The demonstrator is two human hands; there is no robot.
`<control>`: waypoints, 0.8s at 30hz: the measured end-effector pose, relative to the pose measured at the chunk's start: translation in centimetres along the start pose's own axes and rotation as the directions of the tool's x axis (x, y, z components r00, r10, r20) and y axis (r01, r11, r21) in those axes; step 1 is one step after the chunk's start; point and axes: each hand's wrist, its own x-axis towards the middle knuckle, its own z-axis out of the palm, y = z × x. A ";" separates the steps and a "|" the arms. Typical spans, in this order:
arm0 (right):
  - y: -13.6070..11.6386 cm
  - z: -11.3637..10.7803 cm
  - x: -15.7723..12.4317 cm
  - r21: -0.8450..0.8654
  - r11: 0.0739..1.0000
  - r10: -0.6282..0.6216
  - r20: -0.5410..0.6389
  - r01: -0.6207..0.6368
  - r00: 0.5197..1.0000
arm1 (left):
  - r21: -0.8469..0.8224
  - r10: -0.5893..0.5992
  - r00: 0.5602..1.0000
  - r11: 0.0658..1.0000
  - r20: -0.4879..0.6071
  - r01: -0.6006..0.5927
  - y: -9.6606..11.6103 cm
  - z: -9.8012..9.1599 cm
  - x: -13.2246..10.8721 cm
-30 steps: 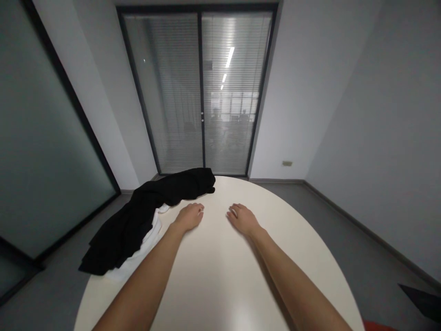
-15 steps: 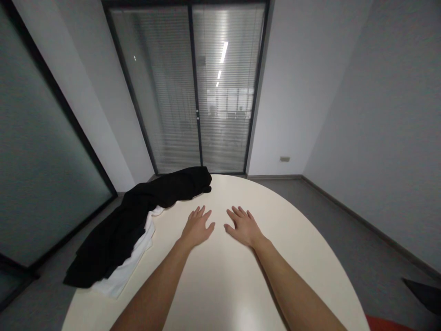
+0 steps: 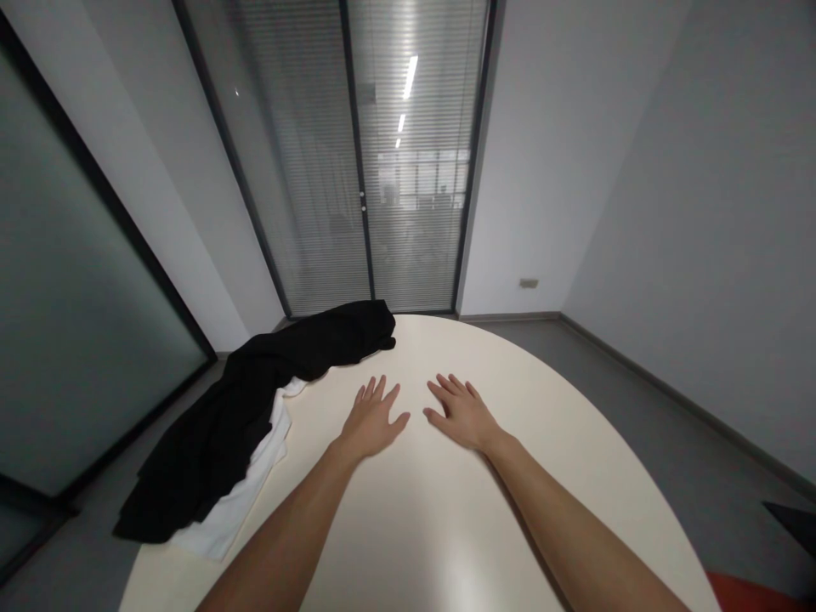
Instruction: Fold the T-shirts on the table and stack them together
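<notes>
My left hand (image 3: 373,422) is over the white round table (image 3: 408,518), palm down with fingers spread, holding nothing. To its right, my right hand (image 3: 464,416) is likewise palm down, fingers apart and nothing in it. A gap of bare tabletop separates the two thumbs. Left of my left hand, a bunched black cloth (image 3: 210,433), perhaps a garment, lies along the table's left edge. From under it a white cloth (image 3: 239,506) sticks out toward my left forearm. Neither hand touches the cloths.
Behind the table stands a glass partition (image 3: 414,238) with blinds and a dark frame. A frosted glass panel (image 3: 82,297) is at the left, grey walls at the right. Something red (image 3: 752,591) and a dark pointed object (image 3: 794,523) show at lower right.
The view has tipped down slightly. My right hand has shifted a little to the right, and my left hand's fingers are spread a bit wider. The cloths lie as before.
</notes>
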 end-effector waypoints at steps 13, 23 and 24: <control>0.2 0.4 -0.1 0.000 1.000 -0.017 -0.002 0.017 1.000 | -0.048 -0.010 0.999 0.999 -0.048 0.008 -0.2 -0.2 -0.4; 0.2 0.1 -0.2 0.032 0.999 -0.030 -0.007 0.030 1.000 | -0.049 -0.020 0.997 0.999 -0.076 0.017 -0.4 0.1 -0.1; 0.2 0.1 -0.3 0.034 0.999 -0.029 -0.005 0.029 1.000 | -0.055 -0.027 0.996 0.998 -0.083 0.023 -0.4 0.1 -0.1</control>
